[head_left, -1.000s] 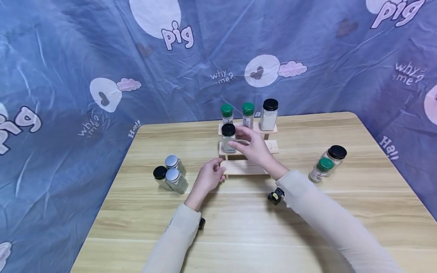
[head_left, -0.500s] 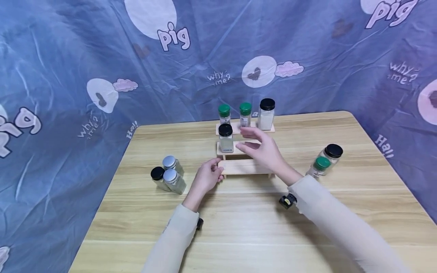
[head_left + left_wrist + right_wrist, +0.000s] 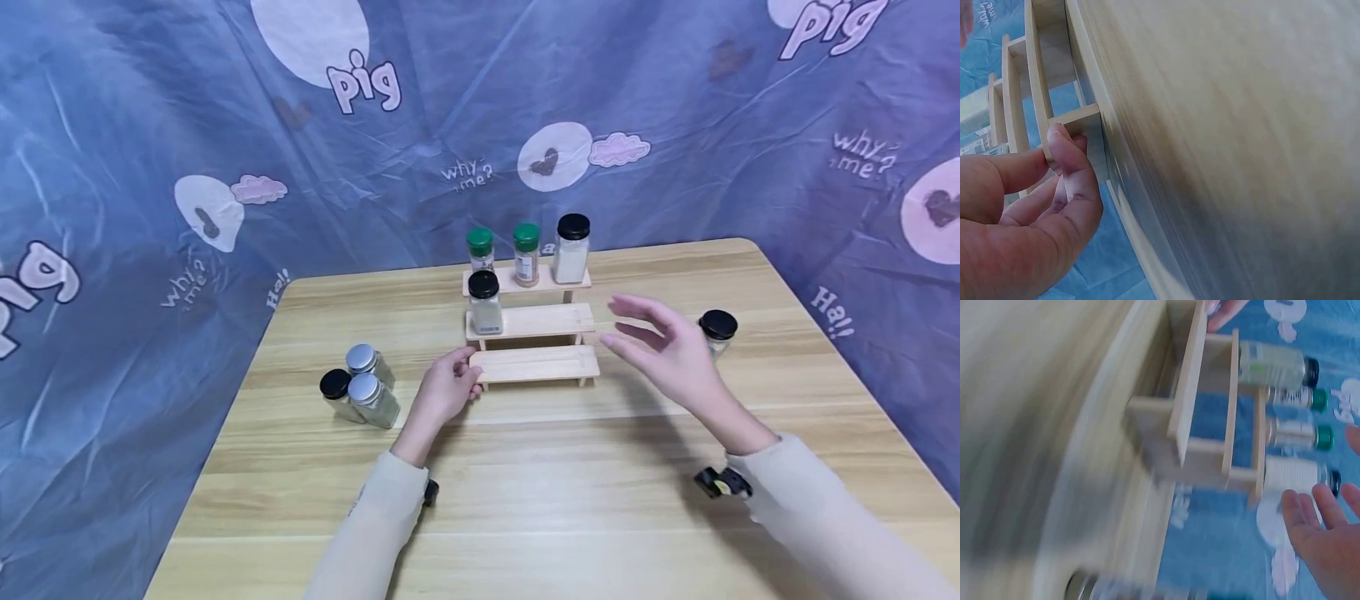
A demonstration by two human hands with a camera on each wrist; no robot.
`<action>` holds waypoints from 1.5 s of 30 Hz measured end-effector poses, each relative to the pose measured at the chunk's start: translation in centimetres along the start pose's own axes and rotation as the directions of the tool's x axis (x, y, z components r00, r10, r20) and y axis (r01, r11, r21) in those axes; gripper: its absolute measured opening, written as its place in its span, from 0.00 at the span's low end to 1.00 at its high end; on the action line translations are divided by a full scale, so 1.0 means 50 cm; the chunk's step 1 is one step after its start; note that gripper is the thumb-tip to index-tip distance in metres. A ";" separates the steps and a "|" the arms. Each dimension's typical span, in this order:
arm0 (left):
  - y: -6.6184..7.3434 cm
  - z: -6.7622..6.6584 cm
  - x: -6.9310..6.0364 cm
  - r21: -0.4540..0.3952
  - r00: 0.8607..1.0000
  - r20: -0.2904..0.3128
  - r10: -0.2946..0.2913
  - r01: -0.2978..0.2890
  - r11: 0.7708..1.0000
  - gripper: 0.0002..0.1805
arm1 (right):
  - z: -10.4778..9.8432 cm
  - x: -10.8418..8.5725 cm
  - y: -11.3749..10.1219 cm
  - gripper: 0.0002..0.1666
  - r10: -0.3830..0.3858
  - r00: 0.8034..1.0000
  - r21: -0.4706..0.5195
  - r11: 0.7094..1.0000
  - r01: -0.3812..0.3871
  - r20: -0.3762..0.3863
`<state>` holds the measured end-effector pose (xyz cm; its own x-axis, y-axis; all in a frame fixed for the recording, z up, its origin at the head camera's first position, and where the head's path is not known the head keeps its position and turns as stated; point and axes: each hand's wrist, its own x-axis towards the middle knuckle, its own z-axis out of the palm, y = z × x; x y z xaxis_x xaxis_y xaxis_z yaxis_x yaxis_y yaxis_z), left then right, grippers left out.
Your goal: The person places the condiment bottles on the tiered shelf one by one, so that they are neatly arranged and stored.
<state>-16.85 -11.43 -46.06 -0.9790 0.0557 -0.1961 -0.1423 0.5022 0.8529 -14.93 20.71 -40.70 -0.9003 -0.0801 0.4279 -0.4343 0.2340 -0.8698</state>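
In the head view a three-step wooden rack [image 3: 534, 364] stands on the table. My left hand [image 3: 444, 388] grips the left end of its lowest step, and the left wrist view shows thumb and fingers pinching the wood [image 3: 1038, 81]. A black-capped jar [image 3: 486, 313] stands upright at the left of the middle step. On the top step stand two green-capped jars [image 3: 481, 247] [image 3: 527, 257] and a black-capped jar of white contents [image 3: 572, 252]. My right hand [image 3: 671, 354] hovers right of the rack, fingers apart, holding nothing.
Left of the rack, two silver-capped jars [image 3: 375, 402] [image 3: 370, 363] and a black-capped one [image 3: 341, 395] stand together. Another black-capped jar [image 3: 717, 330] is partly hidden behind my right hand. A patterned blue cloth [image 3: 420, 142] hangs behind the table [image 3: 480, 508].
My right hand has let go of the black-capped jar on the middle step and moved right, off the rack. My left hand keeps its grip. The head view has shifted slightly.
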 end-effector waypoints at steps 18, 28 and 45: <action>0.001 -0.015 0.000 -0.006 1.000 -0.012 -0.007 0.006 1.000 0.27 | -0.134 -0.115 0.048 0.34 -0.043 0.976 -0.068 0.997 0.029 -0.213; -0.004 -0.007 -0.003 -0.017 1.000 -0.005 -0.006 0.006 1.000 0.27 | -0.123 -0.132 0.072 0.36 0.059 0.973 -0.211 0.972 -0.107 -0.222; 0.003 -0.001 -0.001 0.002 1.000 0.000 -0.017 0.017 1.000 0.27 | -0.118 -0.127 0.087 0.30 0.115 0.982 -0.358 0.919 -0.163 -0.152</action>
<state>-16.82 -11.39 -45.90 -0.9765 0.0468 -0.2103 -0.1586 0.5051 0.8484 -10.91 27.93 -45.76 -0.9292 0.0954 0.3570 -0.2412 0.5754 -0.7815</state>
